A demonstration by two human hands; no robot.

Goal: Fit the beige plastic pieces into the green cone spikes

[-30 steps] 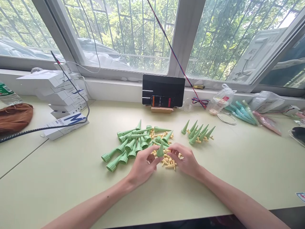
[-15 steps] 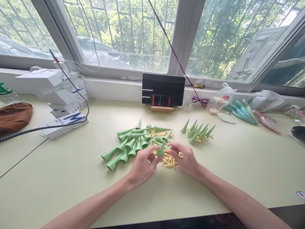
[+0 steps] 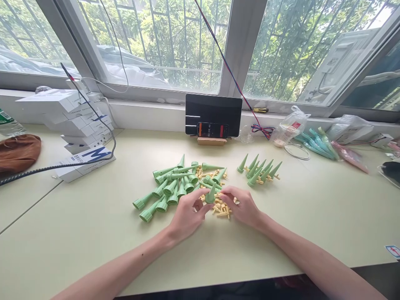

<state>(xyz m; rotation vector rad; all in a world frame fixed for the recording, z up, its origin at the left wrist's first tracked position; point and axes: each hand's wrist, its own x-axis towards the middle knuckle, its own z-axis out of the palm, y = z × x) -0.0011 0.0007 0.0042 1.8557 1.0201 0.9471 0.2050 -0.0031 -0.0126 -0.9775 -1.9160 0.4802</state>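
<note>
My left hand (image 3: 186, 213) pinches a green plastic watering spike (image 3: 211, 196) by its wide base, its pointed tip upward. Close against the spike's right side is my right hand (image 3: 246, 206), thumb and fingertips pinched together; whatever they hold is hidden. Beneath and behind the hands lie small yellow plastic valve pieces (image 3: 222, 212) in a loose heap. To the left, a pile of green spikes (image 3: 170, 188) lies with several open, ribbed ends facing me. On the right stands a group of green spikes (image 3: 256, 177), several with yellow pieces sticking out at the base.
A phone with a running timer (image 3: 212, 130) leans against a black tablet (image 3: 213, 109) at the back. White boxes (image 3: 76, 112) are stacked at the left, a black cable (image 3: 62, 165) crossing them. Plastic bags (image 3: 289, 127) and a brown cloth (image 3: 19, 154) lie toward the sides.
The view has shifted very slightly. Both hands stay at nearly the same place, with the right fingertips drawn a little closer together beside the spike.
</note>
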